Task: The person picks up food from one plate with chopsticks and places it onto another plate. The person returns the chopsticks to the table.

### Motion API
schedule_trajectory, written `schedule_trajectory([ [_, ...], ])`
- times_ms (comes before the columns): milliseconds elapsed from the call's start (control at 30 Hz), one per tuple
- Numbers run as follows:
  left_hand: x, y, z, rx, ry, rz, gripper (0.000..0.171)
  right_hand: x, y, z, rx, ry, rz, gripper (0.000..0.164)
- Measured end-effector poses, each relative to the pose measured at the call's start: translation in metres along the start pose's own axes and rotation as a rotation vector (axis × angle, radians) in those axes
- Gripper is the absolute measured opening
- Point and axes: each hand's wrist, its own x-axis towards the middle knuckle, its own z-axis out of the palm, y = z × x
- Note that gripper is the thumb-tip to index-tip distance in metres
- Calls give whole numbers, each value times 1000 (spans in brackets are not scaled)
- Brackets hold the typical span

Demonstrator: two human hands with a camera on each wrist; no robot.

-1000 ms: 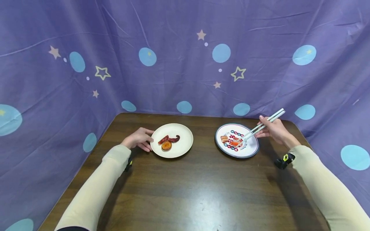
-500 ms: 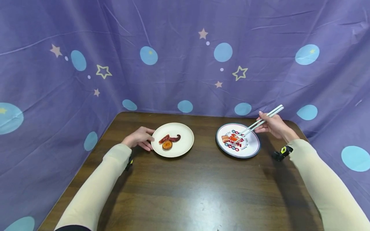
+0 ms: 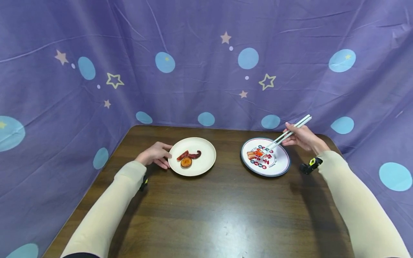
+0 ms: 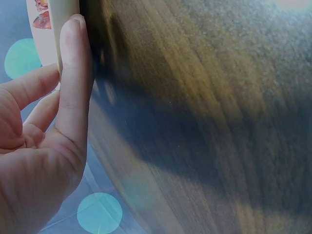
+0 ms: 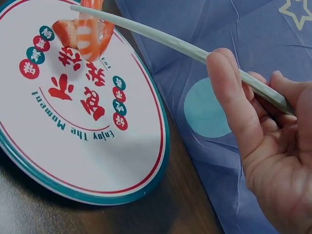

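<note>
At the left, my left hand pinches the rim of a cream plate, thumb and fingers on either side of it. A dark red curled tentacle-like piece, a red chunk and a round orange-brown slice lie on that plate. My right hand holds a pair of pale green chopsticks. Their tips cross an orange-and-white striped shrimp over the printed plate. Beside the shrimp is a tan-brown chunk, partly overlapped by it.
Both plates stand toward the back of a brown wooden table. Behind and beside the table hangs a purple curtain with stars and blue dots. A black wrist camera sits below my right wrist.
My right hand and the chopsticks have shifted left and slightly up. The shrimp has moved left over the printed plate, toward the tan-brown chunk. The left hand stays at the cream plate.
</note>
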Motion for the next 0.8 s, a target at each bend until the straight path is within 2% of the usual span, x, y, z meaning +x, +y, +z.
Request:
schedule_trajectory([
  [800, 0, -1, 0, -6, -5, 6, 70, 15, -9, 16, 2, 17, 50, 41],
])
